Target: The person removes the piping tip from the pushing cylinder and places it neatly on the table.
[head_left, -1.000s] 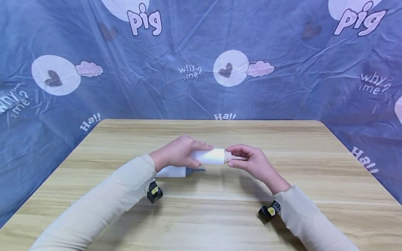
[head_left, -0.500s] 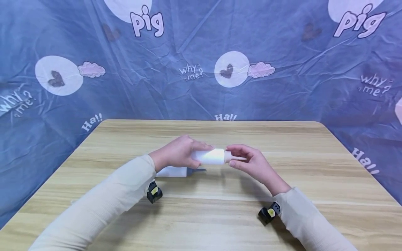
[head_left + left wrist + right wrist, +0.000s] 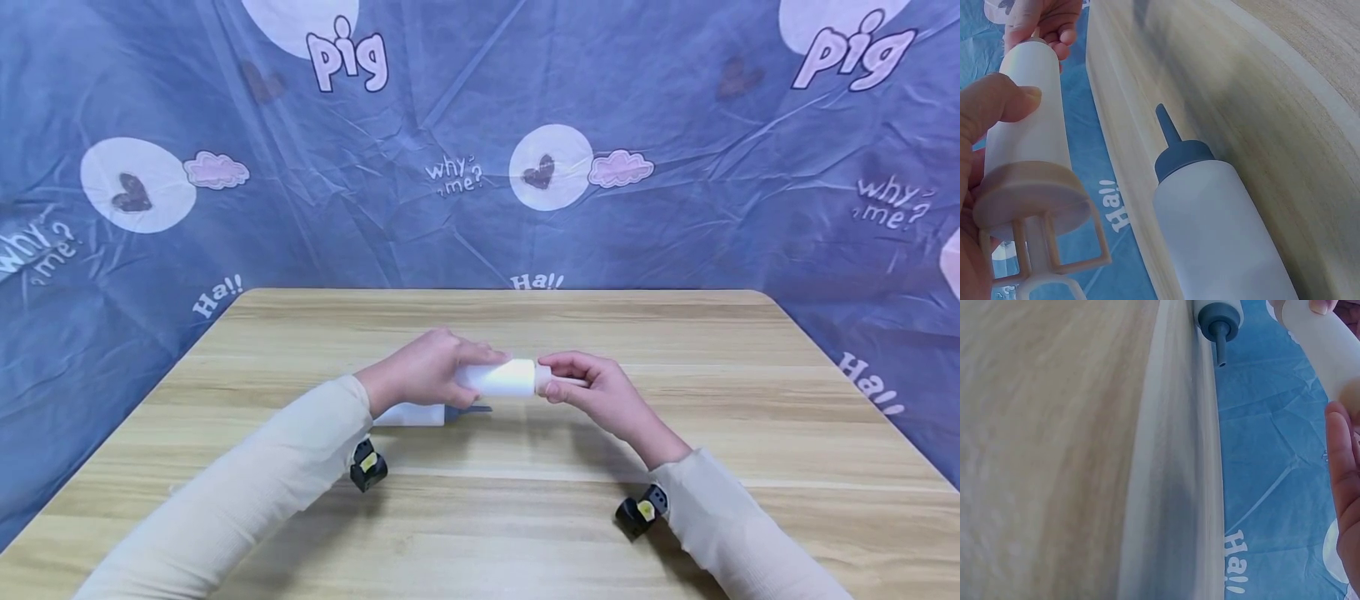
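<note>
Blue cloth printed with white lettering (image 3: 420,225) fills the upper frame, and below it runs a pale wood-grain tabletop (image 3: 487,533). From the left, a cream sleeve (image 3: 240,475) leads to the left hand (image 3: 423,368), fingers and thumb wrapped round a smooth white plastic squeeze bottle (image 3: 506,378), held sideways off the wood near mid-frame. Just below that hand, left of centre, lies a second white bottle with a dark grey nozzle cap (image 3: 412,414), on its side, tip pointing right; dip that wrist and it could well be nudged or sent rolling. Watch the grip: too hard and the held bottle probably dents, too slack and it may spin with any twist. Its rear end, lower left in the left wrist view, appears to carry a beige disc with looped plastic arms (image 3: 1032,194), which could snag on palm or cuff. Now right of centre, the right hand (image 3: 607,396), thumb and fingertips pinching a small white collar with a slim nozzle (image 3: 542,377) at the bottle's front end. Delicate spot: turned or pulled crookedly, the collar could bind, or the thin nozzle bend between those fingers. Seated or loose? Can't tell.
</note>
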`<state>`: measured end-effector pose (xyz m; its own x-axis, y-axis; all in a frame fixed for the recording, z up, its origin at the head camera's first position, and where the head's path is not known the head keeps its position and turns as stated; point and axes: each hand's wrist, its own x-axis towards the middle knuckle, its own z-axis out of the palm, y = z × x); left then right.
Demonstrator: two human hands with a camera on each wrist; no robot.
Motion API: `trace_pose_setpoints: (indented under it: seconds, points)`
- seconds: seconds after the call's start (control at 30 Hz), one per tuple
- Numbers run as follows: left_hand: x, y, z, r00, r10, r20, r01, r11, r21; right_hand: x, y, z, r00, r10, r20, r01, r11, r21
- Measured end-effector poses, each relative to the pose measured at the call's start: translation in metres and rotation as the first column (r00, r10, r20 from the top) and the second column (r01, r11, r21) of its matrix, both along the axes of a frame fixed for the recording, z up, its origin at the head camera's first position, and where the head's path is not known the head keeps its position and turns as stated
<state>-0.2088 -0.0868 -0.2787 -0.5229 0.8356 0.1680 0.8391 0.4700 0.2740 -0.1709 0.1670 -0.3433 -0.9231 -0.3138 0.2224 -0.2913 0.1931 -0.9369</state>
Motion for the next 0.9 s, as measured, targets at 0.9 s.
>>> trace_pose_setpoints:
  seconds: [0.9]
  points:
    - [-0.0018, 0.0001, -0.0027, 1.000, -0.004, -0.025, 0.004, 1.000, 0.003, -0.0014, 0.0001, -0.0025, 0.999, -0.019, -0.041, 0.019, 1.000, 0.003]
